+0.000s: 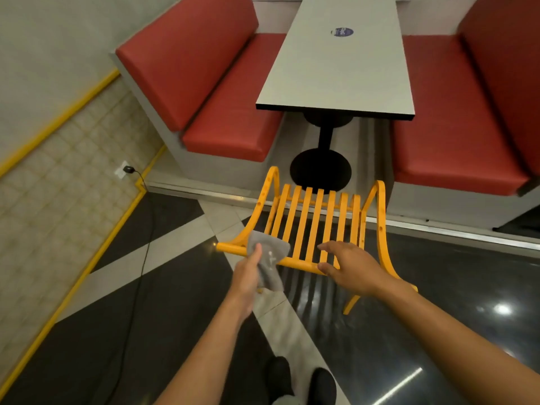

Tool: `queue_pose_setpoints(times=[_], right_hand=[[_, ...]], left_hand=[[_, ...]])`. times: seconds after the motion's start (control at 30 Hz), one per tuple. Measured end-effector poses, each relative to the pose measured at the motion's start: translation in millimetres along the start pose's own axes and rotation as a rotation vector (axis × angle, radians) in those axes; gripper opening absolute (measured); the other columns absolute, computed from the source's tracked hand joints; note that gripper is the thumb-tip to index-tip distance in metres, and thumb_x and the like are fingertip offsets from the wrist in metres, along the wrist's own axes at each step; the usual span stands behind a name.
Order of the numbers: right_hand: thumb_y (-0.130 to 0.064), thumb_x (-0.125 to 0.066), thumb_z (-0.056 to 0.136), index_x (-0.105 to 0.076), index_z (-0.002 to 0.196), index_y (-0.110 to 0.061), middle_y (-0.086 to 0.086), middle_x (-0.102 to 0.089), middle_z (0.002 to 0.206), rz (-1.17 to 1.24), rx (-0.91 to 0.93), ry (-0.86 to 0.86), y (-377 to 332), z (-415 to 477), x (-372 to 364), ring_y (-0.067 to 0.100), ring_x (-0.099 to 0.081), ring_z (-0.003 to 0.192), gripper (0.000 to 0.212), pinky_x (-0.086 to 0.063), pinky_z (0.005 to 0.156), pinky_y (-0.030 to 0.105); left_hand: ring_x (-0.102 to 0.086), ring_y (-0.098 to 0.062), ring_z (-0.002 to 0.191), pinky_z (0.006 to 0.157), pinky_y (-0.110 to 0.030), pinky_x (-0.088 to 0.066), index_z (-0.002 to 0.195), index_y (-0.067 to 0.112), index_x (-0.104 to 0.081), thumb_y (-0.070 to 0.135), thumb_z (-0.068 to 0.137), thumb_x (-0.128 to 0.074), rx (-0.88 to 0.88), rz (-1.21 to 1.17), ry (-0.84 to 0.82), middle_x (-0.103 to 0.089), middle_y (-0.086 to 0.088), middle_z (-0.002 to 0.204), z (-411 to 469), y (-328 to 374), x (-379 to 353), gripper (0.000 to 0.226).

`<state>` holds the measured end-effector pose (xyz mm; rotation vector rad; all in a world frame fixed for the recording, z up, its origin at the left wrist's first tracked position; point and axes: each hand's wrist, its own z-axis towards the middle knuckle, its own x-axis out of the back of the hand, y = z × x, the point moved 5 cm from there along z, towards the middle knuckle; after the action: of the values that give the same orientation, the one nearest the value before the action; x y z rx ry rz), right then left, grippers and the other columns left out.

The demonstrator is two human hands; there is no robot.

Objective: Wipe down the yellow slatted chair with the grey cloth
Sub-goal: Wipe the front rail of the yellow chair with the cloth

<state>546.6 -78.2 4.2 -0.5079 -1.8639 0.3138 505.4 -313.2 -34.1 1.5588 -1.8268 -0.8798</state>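
Left fingers: my left hand (248, 276) was closed around the grey cloth (268, 260), thumb (257, 249) on top, the other fingers hidden beneath the fabric. I judged that grip bunched the cloth into a pad while leaving a loose flap to trail.

Right fingers: my right hand (347, 263) was spread wide and empty, its fingertips (323, 247) over the near ends of the slats. Whether they touched the wood I could not tell.

Cloth: it hung from my left hand over the near-left corner of the chair, covering part of the near rail (295, 263). I took that as the starting point for a stroke along the rail.

Chair: the yellow slatted chair (312, 226) stood on the dark glossy floor (438, 302), just near of the table's black pedestal base (320, 171). Its slats ran away from me toward the far side, between two curved side pieces.

Right hand's purpose: I read it as reaching to steady the frame, so that wiping would not push the chair across the polished floor.

Surroundings: the grey table (342, 68) sat farther off, between two red benches (222, 112).

Progress: I judged wiping barely begun.
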Motion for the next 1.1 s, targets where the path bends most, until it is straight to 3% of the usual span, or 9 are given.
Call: queue_pose_setpoints(times=[0.13,0.33,0.4,0.47,0.67,0.8,0.87,0.93,1.1], right_hand=[[-0.048,-0.060,0.099,-0.047,0.147,-0.032,-0.007,-0.053,0.151,0.023,-0.064,0.016,9.7,-6.7,1.2,0.020,-0.046,0.141,0.053,-0.045,0.112,0.042],[-0.047,-0.059,0.099,-0.048,0.148,-0.029,-0.004,-0.056,0.148,0.012,-0.110,0.019,10.9,-14.4,-2.7,0.021,-0.049,0.137,0.053,-0.046,0.109,0.040],[-0.047,-0.058,0.100,-0.047,0.149,-0.028,-0.003,-0.055,0.149,0.015,-0.124,0.023,10.5,-15.9,-5.3,0.021,-0.048,0.138,0.054,-0.045,0.110,0.040],[-0.046,-0.058,0.100,-0.047,0.149,-0.027,-0.003,-0.055,0.149,0.013,-0.141,0.026,11.4,-17.9,-7.5,0.022,-0.048,0.138,0.054,-0.045,0.109,0.040],[-0.046,-0.060,0.099,-0.048,0.149,-0.027,-0.002,-0.055,0.150,0.028,-0.190,0.058,14.2,-23.7,-12.0,0.023,-0.049,0.139,0.055,-0.045,0.109,0.042],[-0.046,-0.061,0.098,-0.050,0.146,-0.027,-0.002,-0.059,0.145,0.040,-0.200,0.087,11.7,-27.3,-15.6,0.023,-0.052,0.134,0.053,-0.047,0.104,0.042],[-0.047,-0.061,0.097,-0.051,0.145,-0.028,-0.003,-0.061,0.142,0.053,-0.199,0.101,10.9,-29.1,-17.0,0.022,-0.054,0.131,0.052,-0.049,0.102,0.041],[-0.046,-0.062,0.097,-0.051,0.144,-0.028,-0.003,-0.061,0.142,0.078,-0.209,0.113,12.3,-31.7,-17.2,0.021,-0.055,0.130,0.052,-0.050,0.102,0.041],[-0.044,-0.064,0.097,-0.051,0.145,-0.028,-0.003,-0.061,0.142,0.096,-0.243,0.131,17.7,-38.0,-16.7,0.021,-0.055,0.131,0.052,-0.050,0.101,0.040]], left_hand=[[-0.056,-0.020,0.125,0.107,-0.038,-0.040,0.134,0.014,-0.065,0.052,0.104,-0.049,-0.052,0.047,0.132,-0.063,-0.003,0.130,17.9,35.1,53.3,0.051],[-0.052,-0.035,0.132,0.102,-0.047,-0.044,0.128,0.015,-0.063,0.057,0.105,-0.038,-0.106,0.574,0.124,-0.058,-0.014,0.130,41.3,39.2,58.8,0.054],[-0.032,-0.035,0.150,0.116,-0.054,-0.033,0.156,0.022,-0.038,0.057,0.105,-0.036,-0.110,0.678,0.086,-0.036,-0.012,0.162,42.9,24.1,45.3,0.062],[-0.019,-0.036,0.156,0.121,-0.059,-0.024,0.164,0.031,-0.016,0.055,0.107,-0.033,-0.119,0.690,0.078,-0.015,-0.007,0.172,36.8,12.7,29.2,0.064],[-0.039,-0.037,0.146,0.114,-0.057,-0.037,0.163,0.041,-0.004,0.063,0.104,-0.031,-0.096,0.597,-0.031,-0.026,-0.010,0.168,21.1,-14.7,-26.1,0.068],[-0.040,-0.035,0.146,0.115,-0.052,-0.036,0.162,0.032,-0.023,0.065,0.103,-0.032,-0.066,0.567,-0.170,-0.043,-0.008,0.158,9.4,-23.4,-62.5,0.068],[-0.057,-0.031,0.126,0.108,-0.048,-0.047,0.135,0.026,-0.057,0.063,0.103,-0.037,-0.025,0.439,-0.200,-0.064,-0.002,0.122,3.6,-20.2,-64.5,0.053],[-0.060,-0.015,0.106,0.095,-0.038,-0.047,0.110,0.027,-0.059,0.054,0.105,-0.043,-0.004,0.264,-0.197,-0.060,0.011,0.101,0.0,-9.7,-55.9,0.031],[-0.058,-0.014,0.113,0.095,-0.040,-0.047,0.119,0.026,-0.066,0.045,0.106,-0.048,-0.056,0.045,-0.048,-0.062,0.005,0.120,12.0,25.9,13.3,0.029]])
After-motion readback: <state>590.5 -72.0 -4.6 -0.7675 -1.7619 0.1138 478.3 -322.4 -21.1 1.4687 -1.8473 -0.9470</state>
